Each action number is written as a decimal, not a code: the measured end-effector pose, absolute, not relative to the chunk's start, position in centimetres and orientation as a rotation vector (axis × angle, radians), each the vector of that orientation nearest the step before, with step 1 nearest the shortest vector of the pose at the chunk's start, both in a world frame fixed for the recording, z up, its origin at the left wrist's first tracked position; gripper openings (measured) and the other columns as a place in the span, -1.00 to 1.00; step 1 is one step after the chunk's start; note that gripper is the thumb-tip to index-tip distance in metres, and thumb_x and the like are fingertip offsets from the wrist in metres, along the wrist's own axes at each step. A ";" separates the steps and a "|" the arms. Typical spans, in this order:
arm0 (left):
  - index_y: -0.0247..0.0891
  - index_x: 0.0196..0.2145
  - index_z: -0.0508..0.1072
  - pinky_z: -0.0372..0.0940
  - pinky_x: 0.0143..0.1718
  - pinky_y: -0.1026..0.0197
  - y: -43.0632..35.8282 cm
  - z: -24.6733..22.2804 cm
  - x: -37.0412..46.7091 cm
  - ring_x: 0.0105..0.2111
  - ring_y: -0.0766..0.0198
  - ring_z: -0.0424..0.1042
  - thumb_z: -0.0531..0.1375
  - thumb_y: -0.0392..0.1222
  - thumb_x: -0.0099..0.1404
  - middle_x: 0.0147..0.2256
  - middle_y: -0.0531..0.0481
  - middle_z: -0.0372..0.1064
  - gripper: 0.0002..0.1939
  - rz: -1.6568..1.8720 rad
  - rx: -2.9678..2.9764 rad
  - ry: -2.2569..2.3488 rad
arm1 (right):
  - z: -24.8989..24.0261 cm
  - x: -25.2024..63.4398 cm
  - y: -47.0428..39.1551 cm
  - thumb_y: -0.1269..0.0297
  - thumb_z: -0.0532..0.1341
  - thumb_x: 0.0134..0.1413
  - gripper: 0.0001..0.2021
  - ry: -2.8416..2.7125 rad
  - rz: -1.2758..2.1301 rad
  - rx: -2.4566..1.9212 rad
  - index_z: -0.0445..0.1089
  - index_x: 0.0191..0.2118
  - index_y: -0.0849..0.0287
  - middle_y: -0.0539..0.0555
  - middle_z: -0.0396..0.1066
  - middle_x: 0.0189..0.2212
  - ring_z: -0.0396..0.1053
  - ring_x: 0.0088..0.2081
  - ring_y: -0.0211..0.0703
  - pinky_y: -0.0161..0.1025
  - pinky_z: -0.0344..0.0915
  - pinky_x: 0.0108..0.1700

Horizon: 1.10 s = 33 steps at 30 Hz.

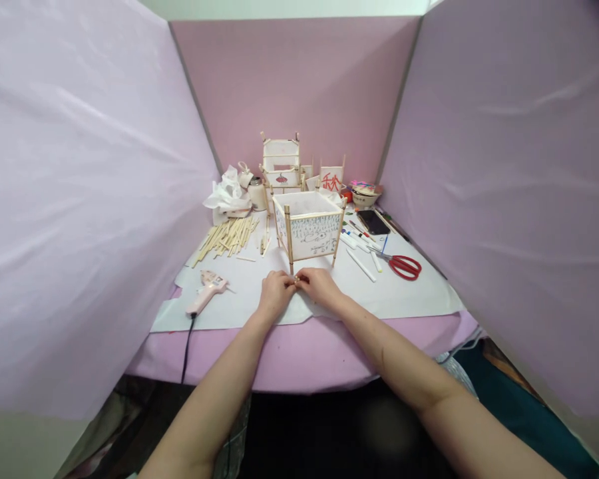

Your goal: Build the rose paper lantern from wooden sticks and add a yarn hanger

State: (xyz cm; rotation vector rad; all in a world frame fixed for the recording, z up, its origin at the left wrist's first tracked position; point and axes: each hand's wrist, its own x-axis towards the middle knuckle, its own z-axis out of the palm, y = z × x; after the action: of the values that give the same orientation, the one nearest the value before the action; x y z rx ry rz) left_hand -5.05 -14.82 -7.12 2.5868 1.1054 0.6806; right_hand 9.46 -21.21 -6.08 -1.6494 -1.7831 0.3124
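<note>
My left hand (275, 291) and my right hand (318, 286) meet at the front middle of the table, fingertips pinched together around something small and pale that I cannot make out. Just behind them stands a square lantern-like frame (315, 238) of thin bamboo sticks with white panels; its front panel bears blue marks and black line drawing. The foot of its front post comes down close to my fingertips; whether they touch it I cannot tell. A pink glue gun (208, 294) lies to the left of my left hand, its black cord hanging over the table edge.
Loose bamboo sticks (227, 238) lie at the left. Red-handled scissors (404, 267), several markers (361, 265) and a black phone (373, 222) are at the right. Behind stand another stick frame (281, 178), a panel with a red character (332, 178), crumpled white plastic (228, 193) and a bowl (365, 197).
</note>
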 end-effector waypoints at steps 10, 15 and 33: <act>-0.21 -0.47 0.55 0.19 -0.20 0.15 -14.3 -6.9 -5.3 -0.28 0.16 0.33 0.18 -0.18 0.18 -0.40 -0.04 0.43 -0.84 0.673 2.615 1.030 | -5.7 10.0 -20.7 0.43 0.23 0.05 -0.92 -1.832 0.346 -1.563 0.48 -0.32 0.24 0.04 0.40 -0.36 0.30 -0.32 -0.26 -0.36 0.14 -0.26; -0.23 -0.51 0.51 0.21 -0.22 0.15 -14.1 -6.8 -5.1 -0.29 0.14 0.33 0.16 -0.13 0.18 -0.40 -0.06 0.42 -0.80 0.677 2.640 1.028 | -5.7 10.2 -20.5 0.42 0.22 0.05 -0.89 -1.869 0.327 -1.563 0.49 -0.29 0.23 0.06 0.43 -0.34 0.32 -0.30 -0.23 -0.35 0.14 -0.27; -0.24 0.06 0.37 0.31 -0.14 0.15 -14.4 -5.2 -3.7 -0.22 0.14 0.46 0.19 -0.01 0.11 -0.18 -0.08 0.50 -0.45 0.733 2.265 1.165 | -4.6 11.9 -18.9 0.37 0.16 0.08 -0.88 -1.962 0.278 -1.516 0.46 -0.36 0.23 0.06 0.43 -0.36 0.33 -0.30 -0.17 -0.31 0.13 -0.31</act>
State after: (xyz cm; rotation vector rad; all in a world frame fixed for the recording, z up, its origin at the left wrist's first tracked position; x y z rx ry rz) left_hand -3.73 -14.43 -5.21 2.2649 1.1652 0.7330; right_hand 11.93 -18.86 -4.60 -1.5155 -1.9624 0.2776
